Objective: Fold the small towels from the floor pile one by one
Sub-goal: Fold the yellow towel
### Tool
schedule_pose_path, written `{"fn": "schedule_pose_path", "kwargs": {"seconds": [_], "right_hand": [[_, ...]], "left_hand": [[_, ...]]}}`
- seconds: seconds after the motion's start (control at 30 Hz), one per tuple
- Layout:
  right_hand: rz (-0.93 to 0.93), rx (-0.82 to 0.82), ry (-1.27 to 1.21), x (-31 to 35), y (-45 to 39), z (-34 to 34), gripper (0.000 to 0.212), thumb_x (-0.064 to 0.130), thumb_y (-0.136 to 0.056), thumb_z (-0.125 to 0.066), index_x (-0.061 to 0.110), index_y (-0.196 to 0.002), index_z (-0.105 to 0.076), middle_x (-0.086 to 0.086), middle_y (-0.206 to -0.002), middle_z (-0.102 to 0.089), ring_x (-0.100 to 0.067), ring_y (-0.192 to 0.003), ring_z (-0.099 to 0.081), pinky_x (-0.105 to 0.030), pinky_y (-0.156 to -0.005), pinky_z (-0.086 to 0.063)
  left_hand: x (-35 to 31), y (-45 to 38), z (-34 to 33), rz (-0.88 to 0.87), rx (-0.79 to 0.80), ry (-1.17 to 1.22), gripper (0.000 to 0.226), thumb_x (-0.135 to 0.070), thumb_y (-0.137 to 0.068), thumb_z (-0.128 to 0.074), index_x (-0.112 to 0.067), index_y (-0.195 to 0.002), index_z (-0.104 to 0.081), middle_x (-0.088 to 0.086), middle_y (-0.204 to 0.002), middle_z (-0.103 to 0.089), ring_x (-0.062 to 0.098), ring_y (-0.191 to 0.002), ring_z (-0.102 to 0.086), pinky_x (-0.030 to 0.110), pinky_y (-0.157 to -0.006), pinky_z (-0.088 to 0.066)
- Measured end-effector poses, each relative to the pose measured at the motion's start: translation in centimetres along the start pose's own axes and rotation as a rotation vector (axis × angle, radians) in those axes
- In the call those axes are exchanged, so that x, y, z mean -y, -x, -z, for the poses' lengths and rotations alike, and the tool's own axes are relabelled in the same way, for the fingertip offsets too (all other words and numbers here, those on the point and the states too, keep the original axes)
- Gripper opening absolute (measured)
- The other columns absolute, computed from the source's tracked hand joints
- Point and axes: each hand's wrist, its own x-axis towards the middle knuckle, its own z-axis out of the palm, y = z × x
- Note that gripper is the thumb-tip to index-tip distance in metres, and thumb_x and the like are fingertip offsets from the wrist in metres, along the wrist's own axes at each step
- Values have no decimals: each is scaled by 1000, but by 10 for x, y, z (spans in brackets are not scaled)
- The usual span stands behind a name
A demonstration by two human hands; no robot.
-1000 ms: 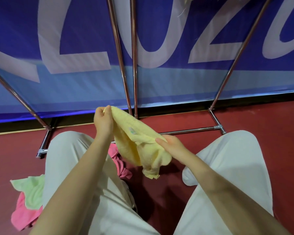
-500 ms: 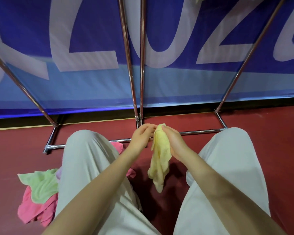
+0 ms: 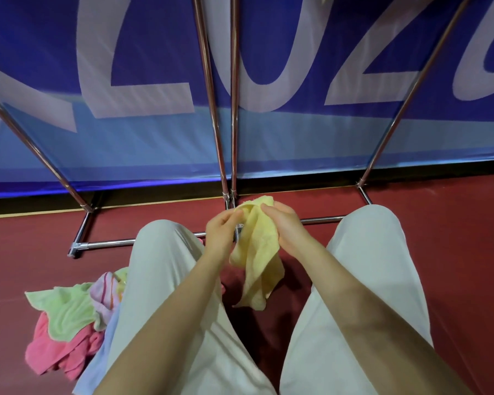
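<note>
A small yellow towel point(image 3: 258, 252) hangs in the air between my knees, bunched and drooping toward the red floor. My left hand point(image 3: 221, 230) pinches its top edge from the left. My right hand point(image 3: 284, 225) grips the same top edge from the right, close beside the left. The floor pile point(image 3: 69, 323) lies at the lower left beside my left leg, with a green towel on top, pink ones under it and a striped pale one at its right.
A chrome rack frame point(image 3: 103, 245) has its base bars on the red floor point(image 3: 454, 238) just beyond my knees, with poles rising in front of a blue banner point(image 3: 154, 81). My legs in pale trousers point(image 3: 368, 266) flank the towel.
My hands have come together from a spread hold, and the yellow towel now hangs narrow and bunched. The view has tilted down, showing more of the pile.
</note>
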Motion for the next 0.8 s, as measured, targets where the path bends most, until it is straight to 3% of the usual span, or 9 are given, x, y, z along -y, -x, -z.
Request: {"fn": "schedule_pose_path", "kwargs": {"seconds": [0.13, 0.2, 0.33, 0.47, 0.67, 0.8], "right_hand": [[185, 97, 668, -9, 0, 7, 13, 23, -91, -60, 12, -99, -61, -1, -92, -63, -18, -86, -60, -32, -73, -44], [231, 153, 839, -19, 0, 10, 18, 26, -91, -61, 12, -101, -61, 1, -93, -62, -14, -83, -57, -28, -71, -41], [274, 164, 842, -31, 1, 13, 9, 22, -94, -55, 16, -88, -59, 11, -74, -53, 0, -66, -47, -15, -58, -34], [264, 169, 898, -40, -2, 21, 27, 25, -93, -57, 16, -68, -52, 6, -65, -47, -7, -59, -41, -23, -56, -29], [178, 119, 896, -56, -5, 36, 29, 28, -93, -57, 24, -65, -49, 4, -64, -46, -12, -60, -42, -31, -59, -30], [100, 115, 978, -71, -5, 46, 37, 33, -94, -54, 22, -61, -40, 5, -61, -41, -14, -60, -39, -34, -61, -30]], "left_hand": [[-7, -12, 30, -59, -44, -11, 15, -22, -93, -61, -14, -95, -74, 2, -95, -74, 16, -91, -66, 28, -83, -51], [-7, -15, 39, -68, -36, 15, 16, -28, -91, -63, -18, -91, -75, 3, -93, -74, 17, -91, -66, 32, -84, -52], [-4, -14, 41, -20, -81, 70, 19, -38, -86, -64, -27, -73, -71, -3, -78, -66, 19, -81, -59, 38, -76, -49], [-3, -15, 36, 16, -109, 16, 22, -37, -91, -60, -28, -71, -64, -7, -76, -60, 16, -82, -54, 36, -77, -47], [-5, -19, 37, 61, -205, 11, 16, -35, -95, -55, -25, -87, -64, -3, -92, -63, 15, -93, -57, 33, -85, -48], [-3, -24, 45, 60, -282, 52, 14, -32, -95, -56, -25, -86, -64, -4, -88, -63, 16, -91, -56, 35, -87, -47]]}}
